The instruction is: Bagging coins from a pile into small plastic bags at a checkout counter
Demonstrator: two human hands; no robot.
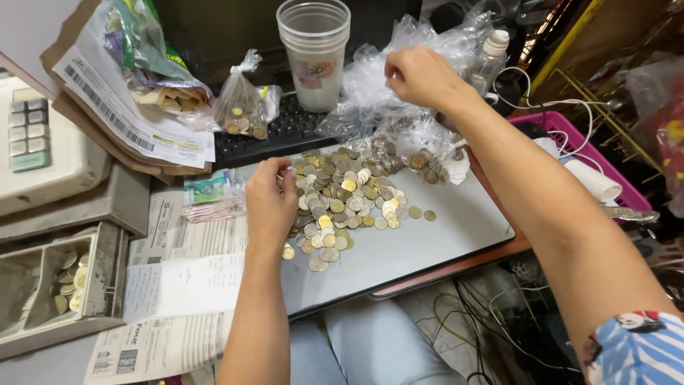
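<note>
A loose pile of coins (349, 196) lies on a smooth grey board (427, 242) that rests across the person's lap and the tabletop edge. The coins are small flat discs, most dull silver, some brassy yellow, heaped thickest at the far side and thinning to single pieces toward the near edge.

The left hand (269, 203) rests at the left edge of the pile, fingers curled down onto the coins; whether it pinches one cannot be told. The right hand (420, 75) is raised above the far side of the board, fingers pressed together and pinching a crumpled clear plastic bag (388, 107). The bag is thin, glossy and wrinkled, and its lower part sags onto the board with more coins showing through it.

Behind the pile stands a stack of translucent plastic cups (313, 50), ribbed near the rim, on a black keyboard (285, 132). Beside the cups sits a small knotted plastic bag (242, 107) holding a few coins. To the left lie printed paper slips (178, 285), a beige cash register (43, 150) with square keys, and its open grey drawer (57, 285) with coins in a compartment. A pink plastic basket (570, 142) sits at the right.
</note>
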